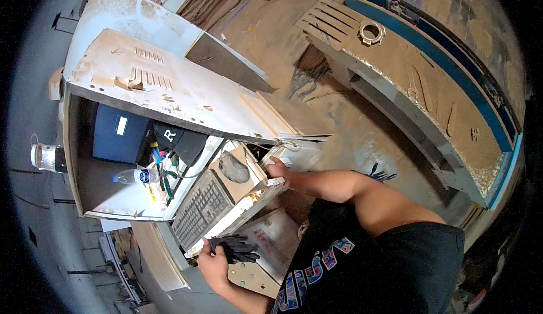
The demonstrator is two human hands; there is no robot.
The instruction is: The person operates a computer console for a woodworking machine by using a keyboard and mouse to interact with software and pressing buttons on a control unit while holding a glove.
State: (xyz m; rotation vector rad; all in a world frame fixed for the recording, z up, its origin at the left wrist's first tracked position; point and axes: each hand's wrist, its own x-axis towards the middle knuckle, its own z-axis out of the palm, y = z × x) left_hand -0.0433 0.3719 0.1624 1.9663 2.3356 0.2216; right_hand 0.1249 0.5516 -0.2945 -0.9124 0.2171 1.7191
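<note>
A keyboard tray (253, 201) with a worn, chipped front edge sticks out of a white cabinet. On it lie a dusty dark keyboard (203, 205) and a grey computer mouse (233, 168) on a brown board. My left hand (214, 267) is closed at the tray's left front corner, with black gloves (238, 249) in its grip and their fingers hanging to the right. My right hand (278, 171) grips the tray's right end; some of its fingers are hidden behind the edge.
Inside the cabinet (169, 110) are a monitor (119, 133), a black cap (180, 141), a water bottle (133, 176) and several hand tools. A dusty machine bed (396, 59) with wrenches and a metal ring (371, 32) stands at right. Panels (157, 257) lean at lower left.
</note>
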